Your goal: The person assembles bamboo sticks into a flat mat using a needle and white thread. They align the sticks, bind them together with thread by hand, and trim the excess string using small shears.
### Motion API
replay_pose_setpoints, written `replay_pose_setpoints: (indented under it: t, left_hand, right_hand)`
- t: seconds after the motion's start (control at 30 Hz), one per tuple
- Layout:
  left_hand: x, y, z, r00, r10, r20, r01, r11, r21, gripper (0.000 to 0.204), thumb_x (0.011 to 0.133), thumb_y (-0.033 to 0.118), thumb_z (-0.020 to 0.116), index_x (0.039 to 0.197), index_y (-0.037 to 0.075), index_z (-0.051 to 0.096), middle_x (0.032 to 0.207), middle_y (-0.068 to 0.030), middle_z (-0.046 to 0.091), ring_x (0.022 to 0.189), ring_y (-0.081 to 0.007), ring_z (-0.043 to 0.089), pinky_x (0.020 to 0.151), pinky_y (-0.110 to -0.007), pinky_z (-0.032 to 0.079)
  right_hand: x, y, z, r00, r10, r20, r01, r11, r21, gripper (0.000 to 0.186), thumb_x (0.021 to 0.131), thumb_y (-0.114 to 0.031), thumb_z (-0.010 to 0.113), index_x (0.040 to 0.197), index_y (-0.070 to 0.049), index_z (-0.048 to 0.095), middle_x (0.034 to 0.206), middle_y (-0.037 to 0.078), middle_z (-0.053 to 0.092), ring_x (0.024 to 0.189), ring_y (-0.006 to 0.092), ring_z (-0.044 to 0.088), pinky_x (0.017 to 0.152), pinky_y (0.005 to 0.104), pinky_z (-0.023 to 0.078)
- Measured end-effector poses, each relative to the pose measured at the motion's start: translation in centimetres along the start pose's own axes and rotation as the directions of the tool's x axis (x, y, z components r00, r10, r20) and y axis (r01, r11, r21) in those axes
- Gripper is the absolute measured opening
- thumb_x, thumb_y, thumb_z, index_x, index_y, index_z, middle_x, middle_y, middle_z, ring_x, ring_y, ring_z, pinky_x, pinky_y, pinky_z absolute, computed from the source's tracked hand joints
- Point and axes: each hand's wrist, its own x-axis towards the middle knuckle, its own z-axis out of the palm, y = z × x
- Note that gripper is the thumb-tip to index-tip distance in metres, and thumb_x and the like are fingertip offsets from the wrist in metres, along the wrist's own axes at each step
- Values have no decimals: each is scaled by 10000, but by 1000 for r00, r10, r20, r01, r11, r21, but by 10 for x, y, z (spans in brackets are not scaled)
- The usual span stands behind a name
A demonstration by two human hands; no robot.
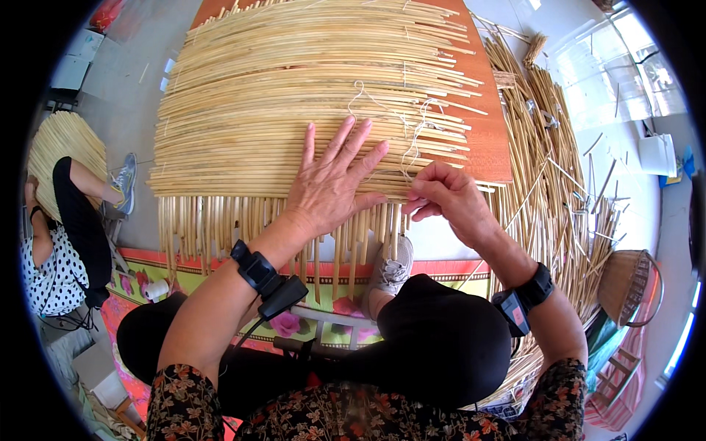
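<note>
Underneath — orange board (491, 143), reed mat (250, 125) atop; right — loose reeds (555, 184), wicker basket (619, 288).

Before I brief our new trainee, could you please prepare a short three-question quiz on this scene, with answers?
1. Which of the person's own hands lies with its fingers spread on the mat of pale stalks?
2. True or false: the wicker basket stands on the person's left.
3. Which of these lies on the mat?
a) a pair of scissors
b) white thread
c) a wooden ruler

Key:
1. The left hand; the right hand is bent at the mat's near edge.
2. False: it is on the person's right.
3. b
</note>
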Motion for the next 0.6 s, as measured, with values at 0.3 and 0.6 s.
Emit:
replay_pose_setpoints:
  t: [0.3, 0.6]
  left_hand:
    - [-1, 1, -3, 1000, 6, -25, -6, 1000, -2, 708, 889, 605, 477, 1477, 230, 356, 1583, -77, 211, 1473, -261, 151, 1163, -596, 65]
    - [-3, -1, 0, 999, 3, -47, -4, 1000, -11, 684, 901, 596, 472, 1469, 230, 368, 1577, -76, 225, 1469, -262, 161, 1161, -600, 71]
  right_hand:
    - [-28, -48, 6, 913, -400, 77, 262, 431, -864, 96, 801, -147, 689, 793, -52, 674, 667, 92, 625, 572, 240, 616, 555, 350, 494]
    - [-18, -42, 13, 789, -431, 437, 432, -114, -894, 144, 786, -116, 663, 701, -66, 558, 650, 70, 590, 623, 291, 630, 525, 399, 487]
